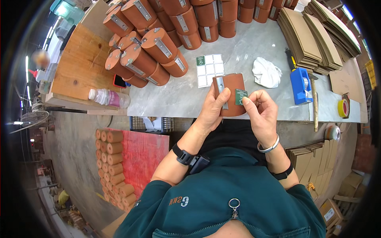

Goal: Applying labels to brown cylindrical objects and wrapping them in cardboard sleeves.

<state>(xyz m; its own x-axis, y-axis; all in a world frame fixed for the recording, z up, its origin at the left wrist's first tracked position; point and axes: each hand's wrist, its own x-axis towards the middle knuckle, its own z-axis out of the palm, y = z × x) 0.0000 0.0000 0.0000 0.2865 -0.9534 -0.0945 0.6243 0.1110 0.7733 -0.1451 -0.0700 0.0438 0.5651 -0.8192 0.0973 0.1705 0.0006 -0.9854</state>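
Observation:
My left hand (pixel 213 106) is wrapped round the left side of a reddish-brown cylinder (pixel 231 82) with a metal strip along it, held over the table's near edge. The thumb lies beside the strip. A small green label (pixel 240 95) with white print sits against the cylinder's right side. My right hand (pixel 262 113) pinches the label's lower right edge between thumb and forefinger; whether the label is fully stuck down I cannot tell. Just beyond the cylinder lies a white label sheet (pixel 205 77), a single green label left at its top left corner.
Stacked reddish-brown cylinders (pixel 158 47) fill the table's back and left. To the right are a white cloth (pixel 266 72), a blue tape dispenser (pixel 300 86), a hammer (pixel 316 105) and cardboard stacks (pixel 300 37). A plastic bottle (pixel 110 98) lies left. Smaller cylinders (pixel 114 158) are piled below.

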